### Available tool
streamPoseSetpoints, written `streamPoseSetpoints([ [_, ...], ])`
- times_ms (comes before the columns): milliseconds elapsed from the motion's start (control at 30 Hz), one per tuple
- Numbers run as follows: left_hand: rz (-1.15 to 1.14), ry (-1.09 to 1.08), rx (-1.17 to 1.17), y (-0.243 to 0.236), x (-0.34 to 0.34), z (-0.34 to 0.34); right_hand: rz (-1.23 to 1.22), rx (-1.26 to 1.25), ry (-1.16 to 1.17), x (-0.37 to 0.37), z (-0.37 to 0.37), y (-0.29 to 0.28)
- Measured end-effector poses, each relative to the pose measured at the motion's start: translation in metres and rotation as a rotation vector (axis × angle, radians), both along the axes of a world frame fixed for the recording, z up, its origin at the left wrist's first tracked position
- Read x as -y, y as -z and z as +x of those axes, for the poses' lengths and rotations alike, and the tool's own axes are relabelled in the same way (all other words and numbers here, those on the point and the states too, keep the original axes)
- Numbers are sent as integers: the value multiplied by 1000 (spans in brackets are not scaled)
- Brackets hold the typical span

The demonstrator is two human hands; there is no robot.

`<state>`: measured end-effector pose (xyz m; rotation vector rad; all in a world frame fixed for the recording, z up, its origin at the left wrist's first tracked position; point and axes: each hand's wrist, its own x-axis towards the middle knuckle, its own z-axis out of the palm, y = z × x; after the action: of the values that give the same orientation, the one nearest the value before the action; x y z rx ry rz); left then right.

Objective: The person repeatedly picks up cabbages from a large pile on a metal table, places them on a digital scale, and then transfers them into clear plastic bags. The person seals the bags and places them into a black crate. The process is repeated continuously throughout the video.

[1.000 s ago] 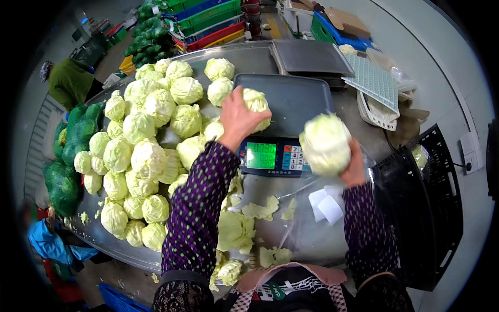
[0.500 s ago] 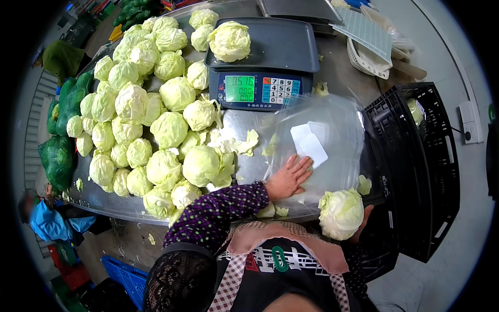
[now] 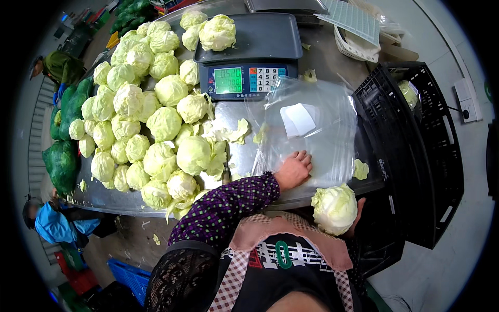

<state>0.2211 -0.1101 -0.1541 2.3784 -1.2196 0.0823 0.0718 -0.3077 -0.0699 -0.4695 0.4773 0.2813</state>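
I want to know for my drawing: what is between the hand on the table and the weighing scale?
In the head view, clear plastic bags with a white card lie between the left hand and the scale.

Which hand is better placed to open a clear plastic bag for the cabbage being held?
Left. The left hand is free and lies flat on the clear plastic bags; the right hand is occupied holding the pale green cabbage below the table edge.
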Motion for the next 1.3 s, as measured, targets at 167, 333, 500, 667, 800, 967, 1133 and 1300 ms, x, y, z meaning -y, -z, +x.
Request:
streamPoseSetpoints([
  [167, 81, -79, -112, 12, -7, 7, 143, 61, -19, -1, 3, -4],
  [333, 47, -194, 4, -12, 0, -2, -7, -10, -1, 11, -1, 24],
  [500, 127, -158, 97, -7, 6, 6, -32, -16, 32, 10, -3, 24],
  [667, 104, -256, -206, -10, 8, 1, -56, -56, 33, 9, 20, 23],
  [800, 29, 11, 52, -23, -5, 1, -46, -22, 60, 10, 56, 32],
  [967, 237, 14, -5, -34, -3, -4, 7, 183, -222, 23, 68, 58],
  [1133, -196, -264, -421, -48, -18, -5, -33, 136, -294, 8, 74, 31],
  [1300, -146, -20, -182, -43, -36, -13, -193, 0, -270, 36, 77, 71],
])
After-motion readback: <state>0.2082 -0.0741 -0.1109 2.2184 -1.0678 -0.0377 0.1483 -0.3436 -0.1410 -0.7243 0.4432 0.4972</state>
